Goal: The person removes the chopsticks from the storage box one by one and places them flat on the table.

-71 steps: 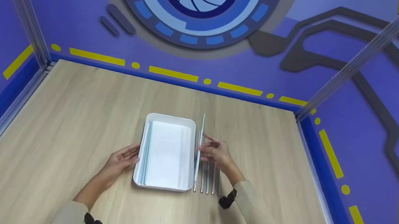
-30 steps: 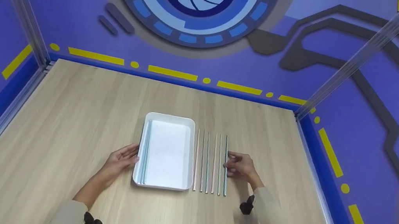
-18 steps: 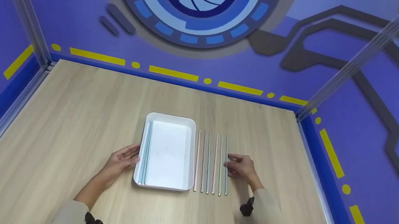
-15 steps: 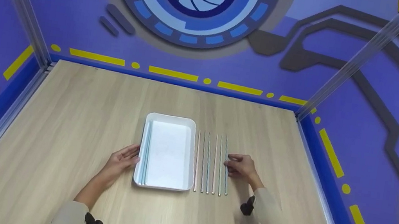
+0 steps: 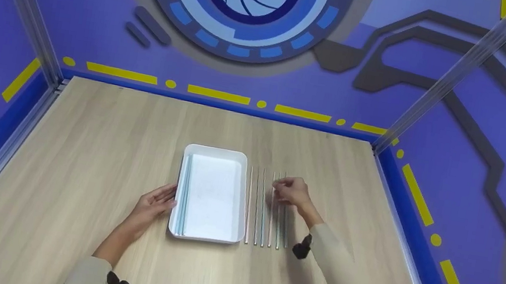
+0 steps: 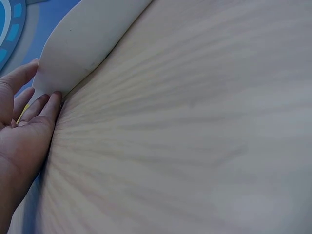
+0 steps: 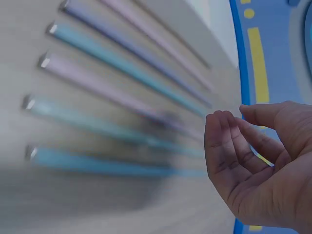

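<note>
The white tray (image 5: pixel 214 196) lies upright on the table, with thin light blue chopsticks (image 5: pixel 184 197) along its left inner side. My left hand (image 5: pixel 150 207) touches the tray's left outer wall with extended, relaxed fingers; in the left wrist view they reach its lower edge. To the tray's right, several metallic chopsticks lie side by side, among them a pink one (image 7: pixel 97 87), a teal one (image 7: pixel 92 124) and a blue one (image 7: pixel 97 163) at the outer end. Over the right part of this row hovers my right hand (image 5: pixel 293 191), fingers bent and nothing between thumb and fingertips.
The wooden table (image 5: pixel 133 134) is enclosed by blue panels (image 5: pixel 435 129) with yellow marks at the back and both sides. Metal posts (image 5: pixel 36 14) stand at the back corners. The right forearm's sleeve (image 5: pixel 338 275) crosses the table's right half.
Earlier, my right hand held a light blue chopstick beside the tray, then was at the row's right end holding the outermost one. Now it is empty, farther left and back. Left hand unchanged.
</note>
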Demonstrator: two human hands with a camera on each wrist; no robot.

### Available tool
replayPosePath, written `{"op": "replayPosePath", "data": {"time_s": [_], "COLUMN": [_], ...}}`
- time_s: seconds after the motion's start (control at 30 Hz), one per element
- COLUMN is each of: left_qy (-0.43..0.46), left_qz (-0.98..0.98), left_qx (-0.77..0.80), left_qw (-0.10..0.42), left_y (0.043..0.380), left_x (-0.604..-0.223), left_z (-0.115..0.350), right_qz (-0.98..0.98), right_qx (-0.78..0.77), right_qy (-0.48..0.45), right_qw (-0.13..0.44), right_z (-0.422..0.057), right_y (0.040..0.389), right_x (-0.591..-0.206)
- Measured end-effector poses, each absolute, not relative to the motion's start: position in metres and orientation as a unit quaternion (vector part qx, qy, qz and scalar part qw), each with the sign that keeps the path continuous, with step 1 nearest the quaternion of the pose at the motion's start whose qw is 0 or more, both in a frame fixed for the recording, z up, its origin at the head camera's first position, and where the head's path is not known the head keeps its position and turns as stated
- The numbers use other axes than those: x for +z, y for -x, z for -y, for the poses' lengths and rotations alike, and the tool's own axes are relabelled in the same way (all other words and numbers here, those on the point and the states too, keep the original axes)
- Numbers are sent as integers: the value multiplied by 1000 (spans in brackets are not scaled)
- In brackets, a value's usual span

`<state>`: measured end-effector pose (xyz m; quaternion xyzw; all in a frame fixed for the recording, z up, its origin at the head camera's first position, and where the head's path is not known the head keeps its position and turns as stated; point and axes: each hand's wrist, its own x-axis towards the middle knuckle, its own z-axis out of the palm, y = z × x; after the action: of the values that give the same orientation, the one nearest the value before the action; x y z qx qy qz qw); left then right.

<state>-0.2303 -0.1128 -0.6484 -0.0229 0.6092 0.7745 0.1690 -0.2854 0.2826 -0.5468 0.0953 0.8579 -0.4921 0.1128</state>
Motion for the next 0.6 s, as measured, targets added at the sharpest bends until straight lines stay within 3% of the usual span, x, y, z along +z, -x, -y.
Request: {"op": "replayPosePath", "data": {"time_s": [0.33,0.6], "left_qy": [17,13], "left_qz": [-598,-595], "left_qx": [787,787], "left_qw": [154,163], "left_y": [230,229], "left_x": [-652,-649], "left_z": [111,115], "right_qz": [-858,-859], "right_qx": [-494,-464], "right_qy": [-10,80], "right_qw": [138,201], "right_z": [-211,-160], "right_y": [301,310], "right_x": [-533,-540]}}
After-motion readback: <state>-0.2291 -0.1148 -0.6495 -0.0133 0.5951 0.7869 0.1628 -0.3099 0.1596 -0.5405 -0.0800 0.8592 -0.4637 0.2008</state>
